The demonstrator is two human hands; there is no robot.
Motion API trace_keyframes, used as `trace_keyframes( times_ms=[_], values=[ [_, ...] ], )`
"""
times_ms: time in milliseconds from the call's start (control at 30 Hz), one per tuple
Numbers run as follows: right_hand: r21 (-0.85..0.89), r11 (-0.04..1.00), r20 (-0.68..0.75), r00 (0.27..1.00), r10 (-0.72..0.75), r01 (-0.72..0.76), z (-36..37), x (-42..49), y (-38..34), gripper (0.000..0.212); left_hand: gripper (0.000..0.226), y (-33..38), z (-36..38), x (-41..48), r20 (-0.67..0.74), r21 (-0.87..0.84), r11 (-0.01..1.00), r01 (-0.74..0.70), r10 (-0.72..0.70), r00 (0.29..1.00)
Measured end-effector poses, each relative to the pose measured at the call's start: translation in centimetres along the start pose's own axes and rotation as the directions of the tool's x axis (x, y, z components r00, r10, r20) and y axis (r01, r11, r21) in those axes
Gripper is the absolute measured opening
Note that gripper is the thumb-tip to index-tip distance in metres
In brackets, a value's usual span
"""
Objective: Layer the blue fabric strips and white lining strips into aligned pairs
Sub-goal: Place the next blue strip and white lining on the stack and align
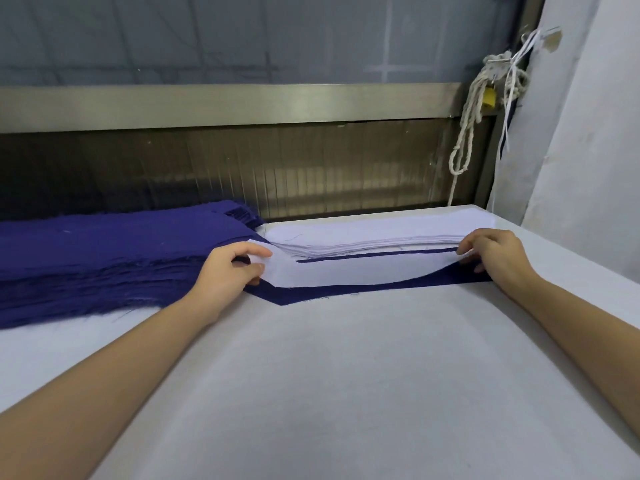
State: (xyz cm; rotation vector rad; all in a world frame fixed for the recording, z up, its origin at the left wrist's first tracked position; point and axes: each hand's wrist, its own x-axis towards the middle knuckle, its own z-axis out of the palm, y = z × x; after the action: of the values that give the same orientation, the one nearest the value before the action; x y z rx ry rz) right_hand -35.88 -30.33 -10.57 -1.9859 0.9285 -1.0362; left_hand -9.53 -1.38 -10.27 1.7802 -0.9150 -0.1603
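Observation:
A thick stack of blue fabric strips [104,251] lies at the far left of the table. To its right sits a stack of white lining strips [374,233]. In front of that stack, one white lining strip [346,270] lies over a single blue strip [346,289], whose near edge shows beneath it. My left hand [232,271] pinches the white strip's left end between thumb and fingers. My right hand [491,252] pinches its right end. The white strip sags slightly in the middle, and its edges do not line up with the blue strip's.
The white-covered table [346,393] stretches toward me. A window frame with a dark corrugated panel [277,168] stands right behind the stacks. A white rope [467,133] hangs at the back right beside a white wall [588,133].

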Motion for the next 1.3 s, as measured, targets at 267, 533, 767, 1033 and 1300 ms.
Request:
trace_keyframes(
  times_ms=[267,533,767,1033,1300],
  values=[
    [-0.198,0.979,-0.006,0.999,-0.045,0.043,0.2,0.0,0.2,0.018,0.020,-0.5,0.2,0.1,-0.012,0.077,0.994,-0.073,0.075,0.997],
    [-0.194,0.975,-0.082,0.989,-0.126,0.108,0.1,-0.2,0.0,0.030,0.012,-0.9,0.0,0.3,-0.002,0.251,0.963,-0.102,0.106,0.994],
    [-0.261,0.960,-0.064,0.990,-0.125,0.104,-0.2,0.0,0.3,0.030,0.021,-0.4,0.1,0.2,0.018,0.322,0.937,-0.139,0.141,0.990],
    [-0.330,0.944,-0.052,0.998,-0.047,0.028,-0.1,0.6,1.0,0.026,0.025,-0.1,0.0,0.0,0.056,0.363,0.916,-0.172,0.163,0.985],
    [-0.333,0.942,-0.062,0.997,-0.054,0.030,-0.1,0.3,0.6,0.032,0.030,-0.2,0.1,0.1,0.081,0.405,0.890,-0.208,0.192,0.978]
  ],
)
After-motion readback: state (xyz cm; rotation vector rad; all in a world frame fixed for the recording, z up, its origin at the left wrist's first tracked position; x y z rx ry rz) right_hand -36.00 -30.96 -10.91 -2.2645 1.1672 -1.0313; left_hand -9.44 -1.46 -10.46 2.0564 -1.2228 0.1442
